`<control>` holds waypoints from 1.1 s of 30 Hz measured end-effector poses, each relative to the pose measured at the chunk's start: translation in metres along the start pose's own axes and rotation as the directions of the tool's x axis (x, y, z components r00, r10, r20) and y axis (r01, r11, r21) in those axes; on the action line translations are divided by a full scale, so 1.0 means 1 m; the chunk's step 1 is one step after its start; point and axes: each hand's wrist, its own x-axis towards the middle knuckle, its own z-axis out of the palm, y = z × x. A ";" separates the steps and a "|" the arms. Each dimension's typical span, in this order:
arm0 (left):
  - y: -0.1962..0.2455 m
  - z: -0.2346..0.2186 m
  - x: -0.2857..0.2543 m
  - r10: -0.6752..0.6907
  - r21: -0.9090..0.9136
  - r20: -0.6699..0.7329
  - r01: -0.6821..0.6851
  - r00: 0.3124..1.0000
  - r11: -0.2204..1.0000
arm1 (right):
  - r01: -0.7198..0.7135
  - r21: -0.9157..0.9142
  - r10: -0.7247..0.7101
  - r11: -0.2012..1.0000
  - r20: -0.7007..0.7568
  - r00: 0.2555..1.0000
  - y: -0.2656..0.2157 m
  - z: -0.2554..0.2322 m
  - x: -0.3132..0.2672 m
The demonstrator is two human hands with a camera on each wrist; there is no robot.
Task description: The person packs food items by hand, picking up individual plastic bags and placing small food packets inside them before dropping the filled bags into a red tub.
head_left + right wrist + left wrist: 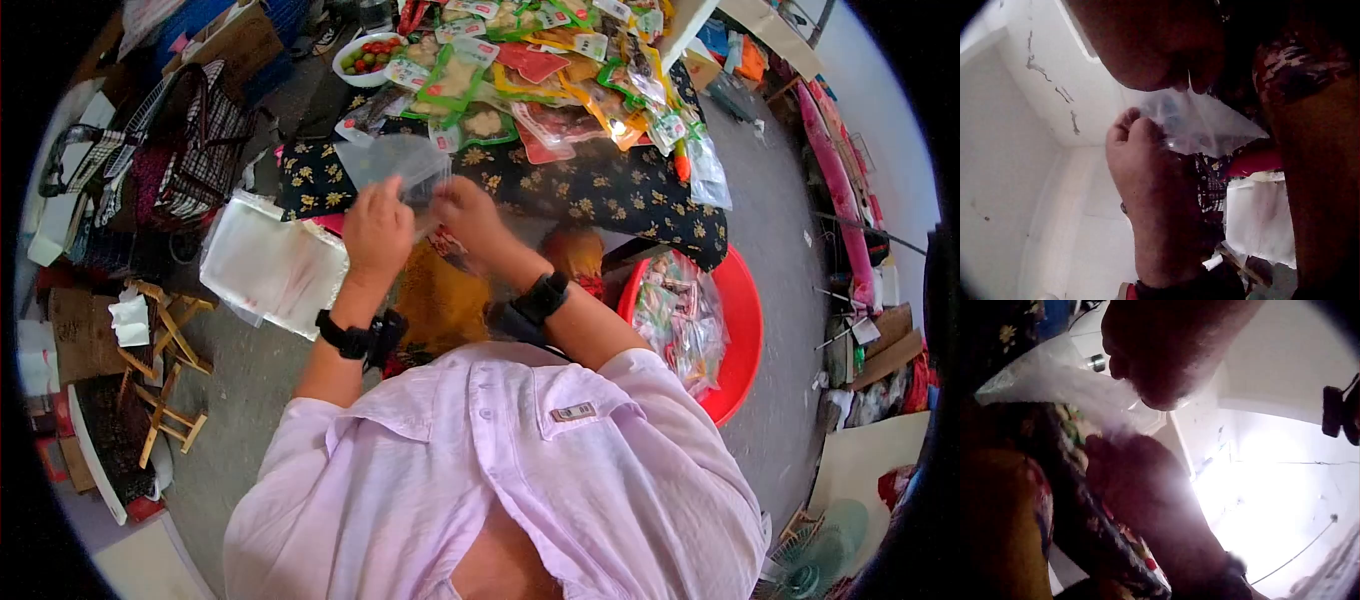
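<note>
A clear plastic bag (395,160) is stretched between both hands above the near edge of the table. The left hand (380,228) pinches one side of it with bent fingers; the right hand (470,222) has its fingers curled round the other side. In the left wrist view the bag (1054,378) spreads out to the left of the two hands. From the right wrist the bag (1210,125) hangs between the left hand (1147,181) and the right hand (1154,44). What the bag holds, if anything, cannot be made out.
Packed food pouches (480,80) heap on the flowered tablecloth (590,190), beside a bowl of small red and green fruit (366,60). A silvery tray or sheet (270,265) lies at the left, wooden stools (165,350) beyond. A red basin (742,340) with packets stands right.
</note>
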 end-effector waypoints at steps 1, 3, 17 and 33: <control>-0.001 -0.003 0.010 0.081 0.020 -0.110 -0.080 0.991 0.997 | 0.015 0.071 -0.014 0.997 -0.007 1.000 -0.001 -0.001 0.002; 0.000 -0.006 0.026 0.139 0.066 -0.109 -0.132 0.984 0.989 | 0.103 -0.089 -0.109 0.991 -0.069 0.992 -0.011 -0.006 0.004; -0.014 0.097 0.025 -0.155 0.062 0.228 0.145 0.961 0.988 | 0.021 -0.999 -0.400 -0.041 0.036 0.916 -0.007 -0.142 0.066; -0.011 0.099 0.027 -0.151 0.142 0.329 0.109 0.932 0.984 | 0.078 -0.791 -0.592 0.607 -0.385 0.707 -0.113 -0.237 0.021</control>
